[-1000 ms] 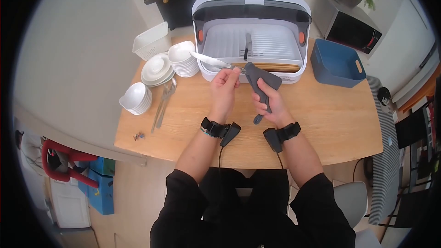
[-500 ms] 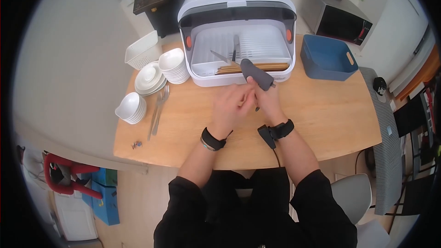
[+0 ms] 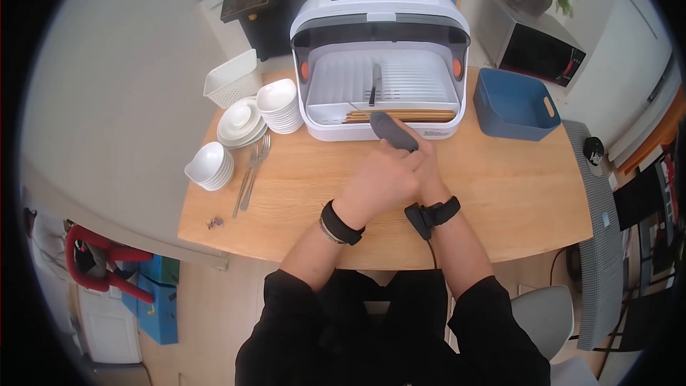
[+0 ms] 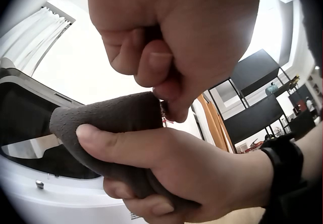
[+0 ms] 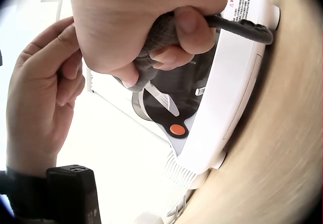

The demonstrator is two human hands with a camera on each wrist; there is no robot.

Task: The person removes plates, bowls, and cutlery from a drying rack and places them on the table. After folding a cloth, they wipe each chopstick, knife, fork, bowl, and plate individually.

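A grey cloth (image 3: pixel 391 131) is folded around a table knife, gripped in my right hand (image 3: pixel 429 164) in front of the dish box. The knife's blade (image 4: pixel 38 146) sticks out of the fold on the left in the left wrist view, and also shows as a shiny blade (image 5: pixel 164 100) in the right wrist view. My left hand (image 3: pixel 382 179) crosses in front of the right, its curled fingers pinching the handle end at the cloth's edge; most of the handle is hidden. From the right hand hangs the cloth's loop (image 5: pixel 247 30).
A white dish box (image 3: pixel 329 129) with raised dark lid holds chopsticks (image 3: pixel 429 115) and a dark-handled knife (image 3: pixel 376 82). On the left are stacked bowls (image 3: pixel 279 104), plates (image 3: pixel 239 121), forks (image 3: pixel 251 175) and a white basket (image 3: pixel 232 82). A blue bin (image 3: pixel 511 125) stands right.
My left hand has moved right, from holding the bare knife beside the cloth to the handle end at my right hand. The cloth is now folded over the knife.
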